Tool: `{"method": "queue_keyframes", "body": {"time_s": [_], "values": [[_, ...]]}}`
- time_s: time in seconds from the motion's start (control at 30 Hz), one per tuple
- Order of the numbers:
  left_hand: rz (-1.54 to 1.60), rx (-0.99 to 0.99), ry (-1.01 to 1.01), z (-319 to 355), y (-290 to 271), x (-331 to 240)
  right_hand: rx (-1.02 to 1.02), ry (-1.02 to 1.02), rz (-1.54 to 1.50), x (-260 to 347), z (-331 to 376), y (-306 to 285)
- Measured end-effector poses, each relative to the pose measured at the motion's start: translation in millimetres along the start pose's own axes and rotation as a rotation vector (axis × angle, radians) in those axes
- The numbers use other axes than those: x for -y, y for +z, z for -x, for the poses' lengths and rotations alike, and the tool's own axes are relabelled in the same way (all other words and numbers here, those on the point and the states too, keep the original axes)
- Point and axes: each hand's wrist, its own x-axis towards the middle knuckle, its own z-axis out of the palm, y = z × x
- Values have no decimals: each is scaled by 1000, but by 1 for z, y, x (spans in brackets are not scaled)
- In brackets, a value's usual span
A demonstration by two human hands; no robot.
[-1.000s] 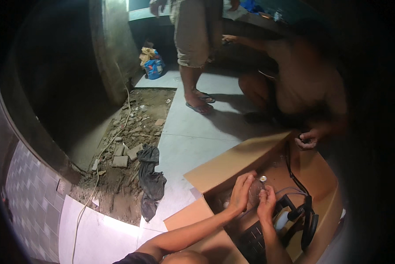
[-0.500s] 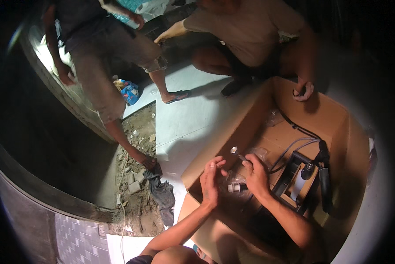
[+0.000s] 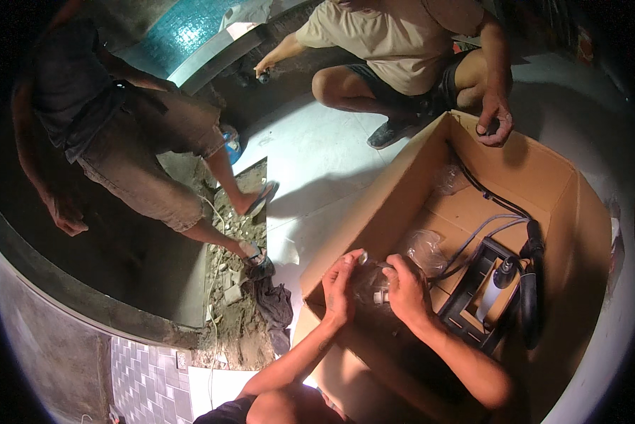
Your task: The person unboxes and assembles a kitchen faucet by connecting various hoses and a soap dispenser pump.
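Observation:
Both of my hands are over an open cardboard box [image 3: 374, 205]. My left hand [image 3: 339, 291] is closed, pinching a small shiny round piece [image 3: 362, 258] at its fingertips. My right hand [image 3: 409, 291] is also closed, beside it, with a small dark end showing at thumb and forefinger; what it belongs to is hidden. Below and between the hands lies a white ribbed plastic fitting [image 3: 380, 297] among clear plastic. To the right in the box are a black slotted frame [image 3: 459, 300], a pale cylinder with a black top [image 3: 488, 300] and a thick black handle-like part [image 3: 532, 304].
A grey cable [image 3: 484, 225] and a clear plastic bag [image 3: 426, 251] lie in the box. One person crouches beyond it, a hand [image 3: 498, 126] at its rim. Another stands at left beside a rubble-filled trench [image 3: 225, 279]. A dark cloth [image 3: 274, 307] lies near the box.
My left fingers have closed from spread to a pinch, and the shiny round piece, earlier at the end of a stick-like part in my right hand, is now at them. The standing person has shifted left.

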Motion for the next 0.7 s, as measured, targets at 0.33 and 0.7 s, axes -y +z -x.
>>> {"method": "queue_keyframes", "body": {"time_s": [0.33, 0.7], "values": [[-497, 24, 396, 5, 6, -10, 14, 97, -14, 10, -3, -6], [-912, 130, 625, -24, 0, -9, 5, 85, -20, -22, -3, 0]]}}
